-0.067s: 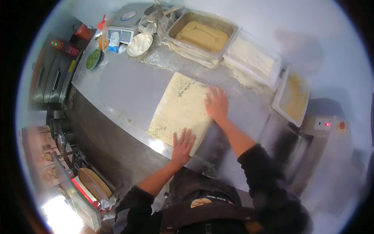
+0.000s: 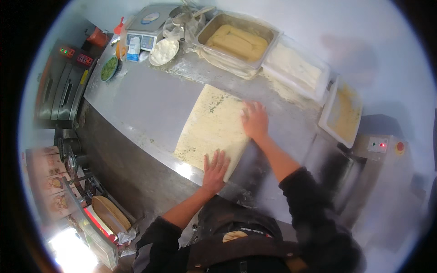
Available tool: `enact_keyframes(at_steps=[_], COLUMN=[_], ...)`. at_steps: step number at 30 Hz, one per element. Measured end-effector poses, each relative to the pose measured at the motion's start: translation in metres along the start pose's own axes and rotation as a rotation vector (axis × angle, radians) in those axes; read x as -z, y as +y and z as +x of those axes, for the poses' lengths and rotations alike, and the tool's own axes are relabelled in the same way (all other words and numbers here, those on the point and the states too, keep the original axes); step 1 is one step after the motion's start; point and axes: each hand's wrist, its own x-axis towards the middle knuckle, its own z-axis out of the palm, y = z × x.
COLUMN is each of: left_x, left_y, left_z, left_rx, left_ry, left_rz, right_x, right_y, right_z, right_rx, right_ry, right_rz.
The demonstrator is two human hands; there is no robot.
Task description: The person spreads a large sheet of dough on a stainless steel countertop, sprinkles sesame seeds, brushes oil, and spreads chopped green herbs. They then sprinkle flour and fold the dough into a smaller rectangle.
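- Nearest the body, the left hand point(image 2: 215, 166) is laid flat, fingers spread, on the near end of the dough sheet point(image 2: 211, 127); nothing is clasped, the palm is only pressed down.
- Slightly farther, the right hand point(image 2: 255, 120) is laid open and flat on the sheet's right edge, fingers together, with nothing gripped.
- The dough sheet is spread as a long pale rectangle on the steel counter point(image 2: 145, 109), its near end close to the counter's front edge, and is flecked with green herbs.
- The sheet is judged thin, soft and limp, likely to stretch or tear if lifted by one corner; it is best taken along an edge with both flat hands, or rolled from one end.
- Its floured surface is judged only slightly tacky.
- Beyond the sheet, a metal pan point(image 2: 236, 41) of yellow dough and a white tub point(image 2: 298, 68) are set side by side, with a white tray point(image 2: 343, 111) to the right.
- Farthest left, a scale point(image 2: 148, 25), a white bowl point(image 2: 164, 51) and a bowl of green herbs point(image 2: 109, 68) are seen.
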Motion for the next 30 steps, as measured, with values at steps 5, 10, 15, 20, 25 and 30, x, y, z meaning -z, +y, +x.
enact_keyframes(at_steps=[5, 10, 15, 20, 25, 30], left_x=[0.025, 0.035, 0.015, 0.027, 0.05, 0.041], left_y=[0.02, 0.019, 0.028, 0.012, -0.034, -0.049], left_z=[0.0, 0.024, 0.035, 0.023, 0.025, 0.009], left_rx=[0.084, 0.126, 0.214, 0.278, 0.683, 0.659], left_ry=[-0.136, -0.107, -0.19, -0.015, 0.229, 0.272], left_rz=[-0.099, -0.121, 0.018, -0.137, -0.037, -0.175], right_x=[0.006, 0.009, 0.009, 0.004, 0.007, 0.01], right_y=[0.002, -0.038, -0.066, -0.066, -0.073, -0.095], right_z=[0.006, -0.018, -0.044, -0.059, -0.071, -0.071], right_rx=[0.035, 0.136, 0.186, 0.193, 0.172, 0.197], right_ry=[-0.075, -0.077, -0.265, -0.222, -0.253, -0.29], right_rz=[-0.085, -0.222, -0.1, -0.103, -0.123, -0.16])
